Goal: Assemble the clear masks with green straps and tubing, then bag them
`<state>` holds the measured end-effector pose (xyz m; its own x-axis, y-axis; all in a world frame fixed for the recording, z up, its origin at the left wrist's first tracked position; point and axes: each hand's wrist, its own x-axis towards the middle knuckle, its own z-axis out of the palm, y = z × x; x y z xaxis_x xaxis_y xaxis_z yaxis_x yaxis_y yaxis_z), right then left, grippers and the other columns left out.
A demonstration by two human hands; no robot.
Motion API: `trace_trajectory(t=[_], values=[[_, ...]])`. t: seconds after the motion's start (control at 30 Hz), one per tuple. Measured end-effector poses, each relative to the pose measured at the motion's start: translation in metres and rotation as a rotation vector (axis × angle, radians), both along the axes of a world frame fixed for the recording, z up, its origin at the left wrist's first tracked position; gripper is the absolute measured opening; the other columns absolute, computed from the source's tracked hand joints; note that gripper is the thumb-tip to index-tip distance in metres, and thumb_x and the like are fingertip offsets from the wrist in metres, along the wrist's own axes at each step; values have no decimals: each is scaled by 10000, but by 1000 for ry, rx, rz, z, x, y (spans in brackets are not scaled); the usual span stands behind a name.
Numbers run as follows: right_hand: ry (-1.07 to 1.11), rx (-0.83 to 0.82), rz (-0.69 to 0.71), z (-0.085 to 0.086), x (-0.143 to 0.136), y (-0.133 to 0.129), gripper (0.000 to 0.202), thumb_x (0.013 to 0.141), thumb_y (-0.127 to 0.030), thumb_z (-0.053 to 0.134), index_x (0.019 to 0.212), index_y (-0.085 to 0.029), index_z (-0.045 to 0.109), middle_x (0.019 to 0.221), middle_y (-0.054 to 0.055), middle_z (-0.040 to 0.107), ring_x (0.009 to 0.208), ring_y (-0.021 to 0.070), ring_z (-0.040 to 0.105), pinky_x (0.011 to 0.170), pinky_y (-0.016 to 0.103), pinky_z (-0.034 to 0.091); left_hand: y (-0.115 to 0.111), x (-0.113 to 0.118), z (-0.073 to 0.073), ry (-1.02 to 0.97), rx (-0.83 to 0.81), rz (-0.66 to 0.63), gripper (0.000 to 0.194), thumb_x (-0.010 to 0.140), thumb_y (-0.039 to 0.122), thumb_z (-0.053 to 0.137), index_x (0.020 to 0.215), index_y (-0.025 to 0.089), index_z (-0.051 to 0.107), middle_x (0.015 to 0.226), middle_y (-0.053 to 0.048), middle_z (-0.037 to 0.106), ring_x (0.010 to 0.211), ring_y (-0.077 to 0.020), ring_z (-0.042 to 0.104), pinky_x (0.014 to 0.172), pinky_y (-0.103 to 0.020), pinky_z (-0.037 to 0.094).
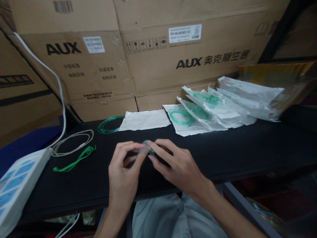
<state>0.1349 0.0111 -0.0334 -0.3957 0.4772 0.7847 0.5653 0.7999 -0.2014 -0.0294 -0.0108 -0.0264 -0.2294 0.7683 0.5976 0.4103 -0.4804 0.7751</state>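
Nearest, bottom centre of frame: grey-blue trousers (158, 218) of the seated person, below the edge of the black desk (230, 155). Just above, at frame centre: a clear, greenish piece (146, 148), small and partly covered by fingers; exact form cannot be made out. It sits between the two hands, at the meeting point of their fingertips. Left hand (125, 172), on its left side: thumb and forefinger pinched on the piece, other fingers curled. Right hand (179, 168), on its right side: fingers bent, fingertips closed on the same piece, a gap between thumb and palm.

Left of frame: white power strip (22, 185) with blue faces at lower left; to its right, a knotted green strap (73, 164) and, just above, a loop of pale cable (80, 145).

Beyond the hands: a coil of green tubing (99, 127) left of centre, touching a flat white packet (146, 119). Right of that, overlapping pouches (223, 114), several showing green coils inside.

Farthest, across the upper frame: cardboard boxes (153, 71) printed "AUX".
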Motion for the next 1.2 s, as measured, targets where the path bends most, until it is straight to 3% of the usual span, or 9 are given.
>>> trace_trajectory(t=[0.13, 0.3, 0.53, 0.9, 1.07, 1.2], values=[[-7, -94, -44, 0, 1, 1, 433, 955, -265, 621, 1381, -207, 569, 1365, 93, 607, 1058, 193, 689, 779, 269, 613, 2, 0, -2, -47, -10, -54, 72, 833, 187, 721, 881, 235, 696, 979, 18, 595, 944, -116, 619, 804, -175, 563], [-24, -117, -48, 0, 0, 3, 448, 972, -276, 592, 1400, -154, 544, 1407, 122, 590, 1180, 238, 651, 860, 321, 624, 3, 3, -3, -99, -39, -79, 130, 824, 217, 744, 939, 240, 689, 982, 15, 621, 961, -132, 629, 865, -216, 566], [11, -119, 22, 1, -1, 1, 403, 978, -259, 564, 1352, -110, 572, 1341, 141, 628, 1169, 246, 655, 880, 347, 623, 2, 1, 1, -3, -42, -95, 89, 850, 215, 722, 923, 264, 735, 976, 10, 602, 905, -108, 608, 735, -142, 538], [35, -205, 92, 2, -2, 3, 293, 958, -173, 543, 1239, -147, 620, 1272, 130, 650, 1137, 227, 657, 947, 356, 587, 2, 3, 3, 46, -119, -93, 95, 855, 250, 697, 930, 242, 756, 946, -7, 606, 767, -106, 586, 609, -158, 511], [35, -253, 109, 2, -2, 3, 289, 962, -168, 535, 1235, -183, 631, 1225, 107, 660, 1093, 209, 664, 937, 354, 587, 1, 3, 1, 50, -146, -96, 99, 860, 254, 689, 936, 237, 750, 945, -10, 613, 738, -106, 580, 601, -169, 506], [37, -261, 79, -1, -2, 4, 328, 956, -176, 553, 1272, -147, 639, 1252, 126, 661, 1128, 232, 654, 968, 384, 575, 1, 2, 0, 49, -142, -93, 81, 864, 246, 684, 922, 236, 738, 940, -11, 608, 760, -116, 586, 622, -182, 509]])
